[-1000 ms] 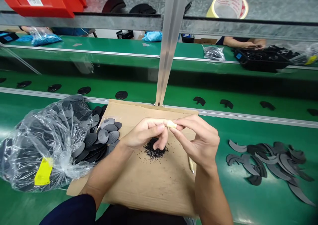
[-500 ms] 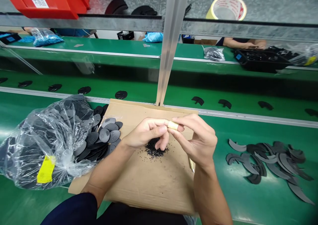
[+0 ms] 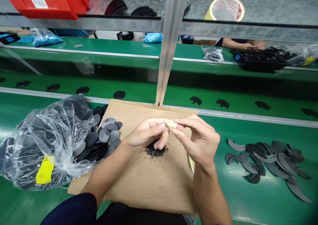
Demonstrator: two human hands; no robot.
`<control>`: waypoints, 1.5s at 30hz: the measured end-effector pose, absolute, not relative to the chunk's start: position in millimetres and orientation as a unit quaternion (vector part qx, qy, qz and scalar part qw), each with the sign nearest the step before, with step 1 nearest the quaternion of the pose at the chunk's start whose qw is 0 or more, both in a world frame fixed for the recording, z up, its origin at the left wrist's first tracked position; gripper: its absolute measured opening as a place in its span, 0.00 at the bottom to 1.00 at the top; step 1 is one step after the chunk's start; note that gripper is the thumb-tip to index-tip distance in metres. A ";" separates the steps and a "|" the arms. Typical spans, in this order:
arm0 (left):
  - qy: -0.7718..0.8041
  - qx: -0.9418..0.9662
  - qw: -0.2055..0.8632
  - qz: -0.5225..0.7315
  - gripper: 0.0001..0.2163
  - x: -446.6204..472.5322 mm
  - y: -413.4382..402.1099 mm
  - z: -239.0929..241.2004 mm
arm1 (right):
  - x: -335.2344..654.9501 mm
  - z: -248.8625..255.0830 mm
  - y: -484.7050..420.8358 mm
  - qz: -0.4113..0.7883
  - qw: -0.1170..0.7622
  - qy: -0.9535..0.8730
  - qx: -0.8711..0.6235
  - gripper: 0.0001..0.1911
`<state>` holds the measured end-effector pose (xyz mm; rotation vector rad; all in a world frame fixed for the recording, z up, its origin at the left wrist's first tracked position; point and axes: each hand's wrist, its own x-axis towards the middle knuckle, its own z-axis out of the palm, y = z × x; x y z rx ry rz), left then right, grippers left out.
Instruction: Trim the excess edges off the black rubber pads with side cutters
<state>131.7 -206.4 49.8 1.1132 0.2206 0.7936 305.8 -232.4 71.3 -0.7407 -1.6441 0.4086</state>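
A short band of pale yellow masking tape [image 3: 172, 124] is wrapped around the index finger of my left hand [image 3: 149, 132], near its tip. My left thumb presses beside the tape's near end, while the other left fingers curl downward. From the right, my right hand [image 3: 198, 137] pinches the tape between thumb and index finger. Below both hands, a heap of tiny black pieces [image 3: 156, 150] lies on a brown cardboard sheet [image 3: 149, 182]. A thin yellowish tool with a metal tip [image 3: 190, 163] rests by my right wrist, partly hidden.
On the left, a clear plastic bag [image 3: 49, 145] of dark parts sits beside loose black oval discs [image 3: 103, 135]. Curved grey-black pieces [image 3: 268, 160] are spread at right. Ahead stands a metal post [image 3: 169, 46]. A tape roll [image 3: 225, 9] and a red bin [image 3: 47, 3] occupy the shelf.
The tape band has turned slightly and lies closer around my left index finger. My right hand has shifted a little to the right. Black parts on the far belt sit slightly further left.
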 end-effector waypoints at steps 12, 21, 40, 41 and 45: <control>0.173 0.561 0.690 0.423 0.17 134.8 -210.1 48.7 | 304.1 69.4 -232.7 0.282 0.626 -0.633 -0.359 0.06; 0.234 0.656 0.430 0.574 0.18 154.4 -228.7 43.8 | 279.8 56.7 -226.6 0.365 0.644 -0.537 -0.404 0.05; 0.204 0.686 0.453 0.531 0.26 151.3 -231.2 44.5 | 279.2 60.9 -230.7 0.315 0.649 -0.563 -0.403 0.04; 0.205 0.688 0.452 0.529 0.26 151.1 -231.4 44.5 | 279.3 61.0 -231.0 0.312 0.647 -0.565 -0.406 0.05; 0.207 0.697 0.419 0.544 0.28 152.3 -233.7 44.9 | 280.4 61.1 -232.1 0.287 0.647 -0.569 -0.419 0.04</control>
